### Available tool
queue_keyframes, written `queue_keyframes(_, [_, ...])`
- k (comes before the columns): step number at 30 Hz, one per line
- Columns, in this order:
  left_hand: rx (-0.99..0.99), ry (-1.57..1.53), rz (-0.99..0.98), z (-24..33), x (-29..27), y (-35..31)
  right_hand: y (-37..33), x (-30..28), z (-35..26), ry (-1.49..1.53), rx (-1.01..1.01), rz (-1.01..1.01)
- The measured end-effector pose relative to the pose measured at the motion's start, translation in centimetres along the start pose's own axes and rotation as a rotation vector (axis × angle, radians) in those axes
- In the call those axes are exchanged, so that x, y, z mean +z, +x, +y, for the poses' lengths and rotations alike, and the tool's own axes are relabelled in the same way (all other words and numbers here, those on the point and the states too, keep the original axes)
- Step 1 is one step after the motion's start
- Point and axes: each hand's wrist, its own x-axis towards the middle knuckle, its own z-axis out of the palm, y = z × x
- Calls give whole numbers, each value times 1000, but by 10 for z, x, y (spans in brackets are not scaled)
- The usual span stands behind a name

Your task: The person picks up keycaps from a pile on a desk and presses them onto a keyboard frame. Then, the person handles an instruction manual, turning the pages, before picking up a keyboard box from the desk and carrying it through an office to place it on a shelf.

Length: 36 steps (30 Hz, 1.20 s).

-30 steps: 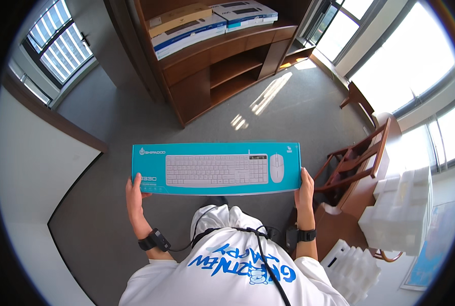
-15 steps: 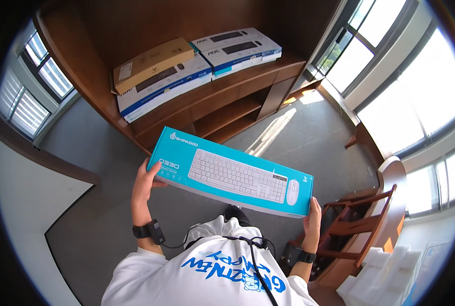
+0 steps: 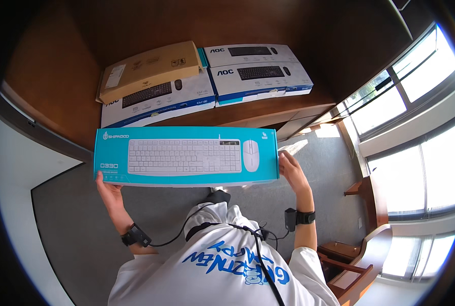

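Note:
A long teal keyboard-and-mouse box [image 3: 186,178] is held level in front of me, its printed face up. My left hand [image 3: 110,193] grips its near left corner, thumb on the front and fingers under the lower edge. At the right end my right hand [image 3: 289,168] is closed against the short side; part of its fingers is behind the box. Just beyond the box, white and blue keyboard boxes [image 3: 260,84] lie on a wooden shelf [image 3: 248,113]. A brown cardboard box [image 3: 156,71] rests on top of the left white box [image 3: 186,97].
Dark wooden cabinet walls [image 3: 49,66] rise around the shelf. Grey floor [image 3: 156,219] lies below me. A wooden chair [image 3: 347,270] stands at the lower right, with windows [image 3: 400,173] along the right side. A cable [image 3: 181,229] runs between my wrist straps and waist.
I have come closer to the shelf, and the view has turned. The teal box has gone from tilted down at the right to nearly level, moving left with both hands still on it.

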Motion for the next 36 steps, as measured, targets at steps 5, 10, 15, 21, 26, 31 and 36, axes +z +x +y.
queue_keyframes(5, [87,-49,108,-24,30,24,131,-32,-43,219,23,-137])
queue_keyframes(10, [255,-99,377,-9,88,-5,270,-78,-18,353,145,74])
queue_keyframes(15, [391,-134,382,-11,42,-49,355,-101,-3,492,243,-42])
queue_keyframes(21, [454,-98,432,-22,98,-97,386,-106,14,615,378,93])
queue_keyframes(26, [463,-98,623,-43,124,-113,387,-107,16,686,332,-62])
queue_keyframes(31, [445,-181,679,-67,138,-133,384,-112,19,788,452,-254])
queue_keyframes(36, [469,-180,707,-77,127,-137,394,-108,29,934,364,-203])
